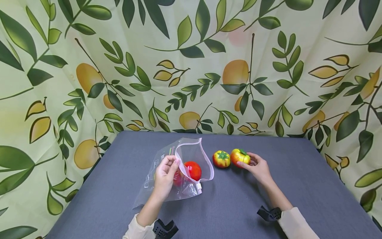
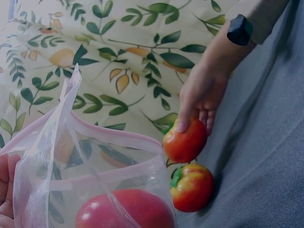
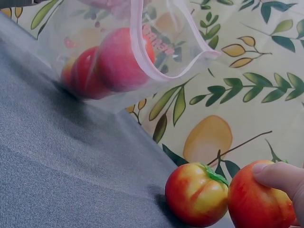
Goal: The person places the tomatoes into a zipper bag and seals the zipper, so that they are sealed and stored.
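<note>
My left hand point(image 1: 165, 172) pinches the pink-edged rim of a clear zip bag point(image 1: 185, 192), whose mouth stands wide and faces right. Inside the bag sits a red tomato point(image 1: 194, 171), with more red fruit behind it, seen through the plastic in the right wrist view. My right hand point(image 1: 257, 166) grips a red-and-yellow tomato point(image 1: 240, 156) with a green leafy top, thumb on its near side. Just left of it, a second red-and-yellow tomato point(image 1: 221, 159) rests on the table. In the left wrist view only some left fingers point(image 2: 7, 190) show at the edge.
A dark grey cloth-covered table point(image 1: 238, 205) lies under everything. Behind it hangs a cream curtain point(image 1: 206, 96) printed with leaves and orange fruit. A white slider point(image 1: 199, 187) sits at the bag mouth's lower corner. Each wrist wears a black strap point(image 1: 270, 213).
</note>
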`<move>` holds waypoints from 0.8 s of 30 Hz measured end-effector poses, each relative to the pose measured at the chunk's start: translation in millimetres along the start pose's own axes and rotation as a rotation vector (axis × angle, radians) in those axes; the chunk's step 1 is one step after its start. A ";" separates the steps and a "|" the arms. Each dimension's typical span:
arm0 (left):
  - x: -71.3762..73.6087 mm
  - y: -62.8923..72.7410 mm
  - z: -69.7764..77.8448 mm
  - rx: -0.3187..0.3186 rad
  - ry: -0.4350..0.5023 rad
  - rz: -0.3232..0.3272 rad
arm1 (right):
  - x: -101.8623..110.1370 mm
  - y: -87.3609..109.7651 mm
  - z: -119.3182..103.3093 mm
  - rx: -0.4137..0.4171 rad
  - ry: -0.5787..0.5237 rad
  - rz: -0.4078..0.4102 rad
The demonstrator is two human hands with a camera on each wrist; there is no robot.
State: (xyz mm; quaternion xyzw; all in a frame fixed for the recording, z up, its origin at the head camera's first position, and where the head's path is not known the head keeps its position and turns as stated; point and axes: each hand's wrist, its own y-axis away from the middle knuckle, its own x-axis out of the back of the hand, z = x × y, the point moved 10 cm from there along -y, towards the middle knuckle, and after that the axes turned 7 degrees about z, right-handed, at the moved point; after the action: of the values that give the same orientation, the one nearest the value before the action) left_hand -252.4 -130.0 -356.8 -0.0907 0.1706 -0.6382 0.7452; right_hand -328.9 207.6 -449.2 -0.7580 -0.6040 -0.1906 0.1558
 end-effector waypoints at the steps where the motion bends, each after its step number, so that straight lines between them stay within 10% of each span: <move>1: 0.1 0.1 0.0 0.001 -0.001 0.000 | 0.0 0.2 -0.3 -0.001 -0.001 -0.001; 24: 0.5 0.4 0.4 0.008 -0.016 0.004 | 1.6 5.4 -11.2 0.027 0.000 -0.008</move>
State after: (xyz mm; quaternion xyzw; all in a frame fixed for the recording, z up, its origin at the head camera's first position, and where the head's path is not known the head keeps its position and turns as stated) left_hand -251.9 -130.5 -356.6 -0.0924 0.1625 -0.6365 0.7483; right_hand -324.4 202.5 -438.7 -0.7533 -0.6096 -0.1833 0.1653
